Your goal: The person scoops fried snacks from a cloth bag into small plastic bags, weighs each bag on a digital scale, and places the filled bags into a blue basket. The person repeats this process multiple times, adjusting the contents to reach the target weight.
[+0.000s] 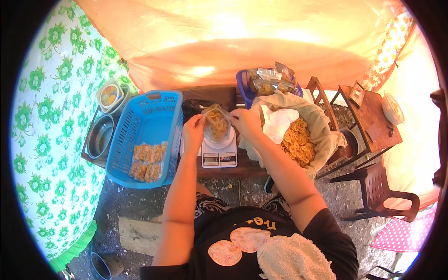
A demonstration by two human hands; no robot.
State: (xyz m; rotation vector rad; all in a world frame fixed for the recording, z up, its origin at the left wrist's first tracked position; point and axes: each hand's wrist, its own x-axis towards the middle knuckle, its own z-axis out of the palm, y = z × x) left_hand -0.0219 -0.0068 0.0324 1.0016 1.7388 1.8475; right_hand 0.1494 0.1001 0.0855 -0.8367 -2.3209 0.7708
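while the left hand (193, 130) and right hand (246, 123) pinch its upper corners, one on each side, the clear plastic bag of yellow-brown chips (217, 125) lies between them, neither hand clearly nearer, its long axis running roughly away from the body. it is over the white digital scale (220, 154); whether it rests there cannot be told. leftward, the light-blue rectangular plastic basket (151, 122) holds small clear packets (148, 161) toward its near end. rightward, a beige cloth-lined container (325, 135) holds loose golden chips (299, 142); beyond, a dark-blue plastic basket (245, 88) holds filled clear bags (273, 80).

Black short-sleeved shirt (289, 226), yellow lettering (256, 223), pale round prints (249, 239); dark patterned bottoms (210, 205)
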